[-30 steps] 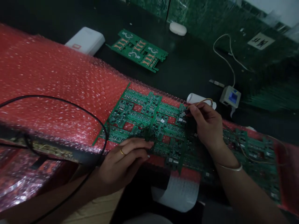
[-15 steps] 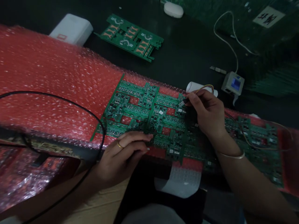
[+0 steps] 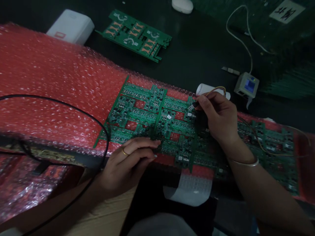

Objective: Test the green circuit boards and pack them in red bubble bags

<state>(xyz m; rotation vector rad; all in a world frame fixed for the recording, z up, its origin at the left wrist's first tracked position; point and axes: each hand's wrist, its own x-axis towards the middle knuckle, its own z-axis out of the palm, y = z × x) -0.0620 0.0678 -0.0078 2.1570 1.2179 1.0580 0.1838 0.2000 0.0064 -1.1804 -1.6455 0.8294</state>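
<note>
My right hand (image 3: 220, 119) pinches a small black wired pin connector (image 3: 195, 104) between thumb and fingers. Its thin metal pins point down-left at the panel of green circuit boards (image 3: 144, 116); whether they touch it I cannot tell. Yellow and brown wires (image 3: 218, 88) loop up from the connector behind my fingers. At the panel's near edge, my left hand (image 3: 129, 157) is closed, with one fingertip on the boards and the other fingers curled at the rim. The thumb is mostly hidden. Square cutouts in the panel show red bubble wrap (image 3: 61, 78) beneath.
Behind the panel lie another green board (image 3: 137, 37), a white box (image 3: 71, 28) and a white mouse (image 3: 182, 6). A small device with a lit screen (image 3: 248, 86) sits by a white roll (image 3: 205, 90). One black cable (image 3: 73, 106) arches over my left forearm.
The view has shifted slightly, so the things at the back appear a little higher. Both hands keep nearly the same places, and the connector stays in my right hand.
</note>
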